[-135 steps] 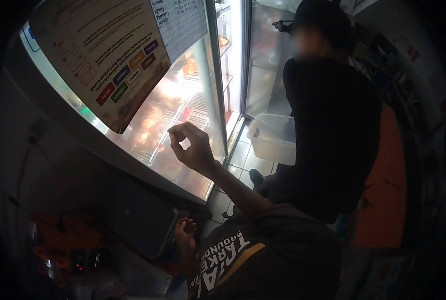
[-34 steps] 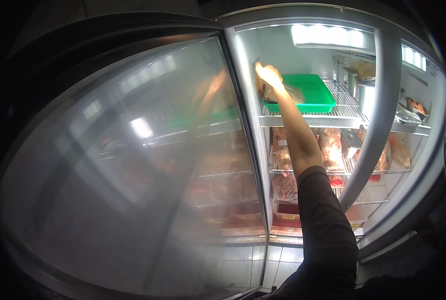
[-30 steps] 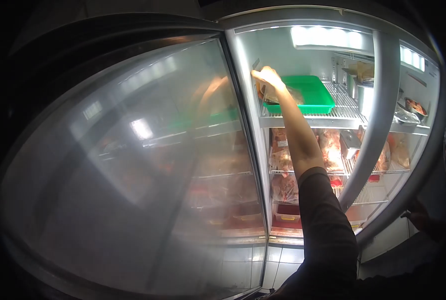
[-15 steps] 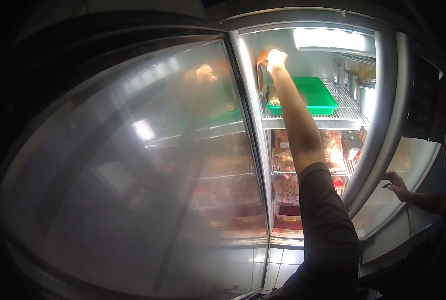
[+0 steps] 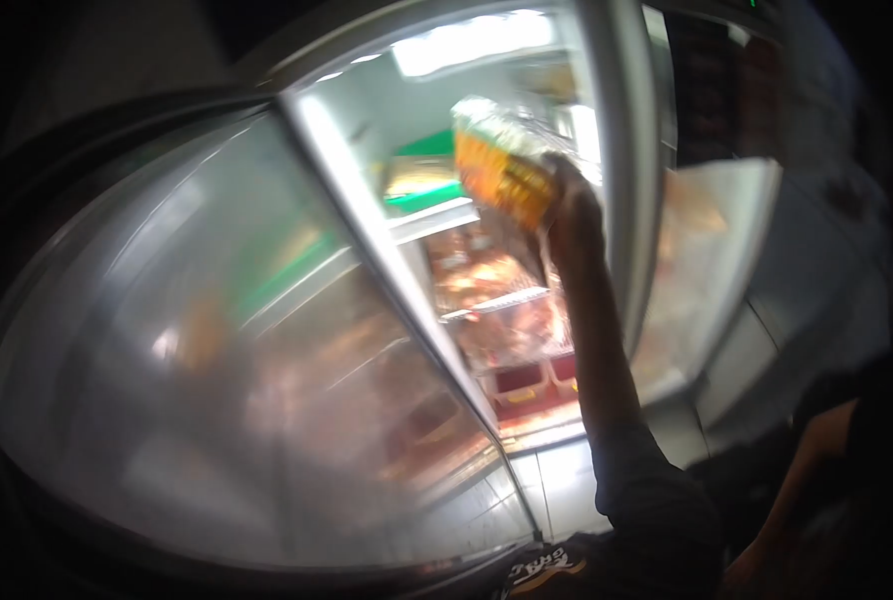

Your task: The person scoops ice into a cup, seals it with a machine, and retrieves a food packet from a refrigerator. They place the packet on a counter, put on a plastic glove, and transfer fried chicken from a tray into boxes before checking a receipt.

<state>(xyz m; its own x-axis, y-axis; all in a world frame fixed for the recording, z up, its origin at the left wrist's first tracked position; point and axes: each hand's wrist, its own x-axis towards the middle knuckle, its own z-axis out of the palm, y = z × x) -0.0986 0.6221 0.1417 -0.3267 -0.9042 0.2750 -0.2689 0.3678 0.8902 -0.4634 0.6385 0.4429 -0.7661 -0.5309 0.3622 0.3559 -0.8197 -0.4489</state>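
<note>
My right hand (image 5: 575,215) is closed around a package (image 5: 504,172) in front of the fridge opening. The package has clear, shiny wrapping at its upper part and a yellow-orange lower part. Motion blur hides its print and contents. Behind it, a green tray (image 5: 422,190) with something pale in it sits on the upper shelf (image 5: 442,220). My left hand is out of the picture.
The fridge's glass door (image 5: 217,350) stands open on the left, fogged. Lower shelves carry bagged reddish food (image 5: 507,325) and dark red bins (image 5: 522,390). Another glass door (image 5: 712,240) stands at right. A bare forearm (image 5: 805,470), apparently another person's, shows at lower right.
My right hand has come away from the shelf's upper left with the package, toward the right side of the opening. The view has turned right and tilted. The hand by the right door has left that spot.
</note>
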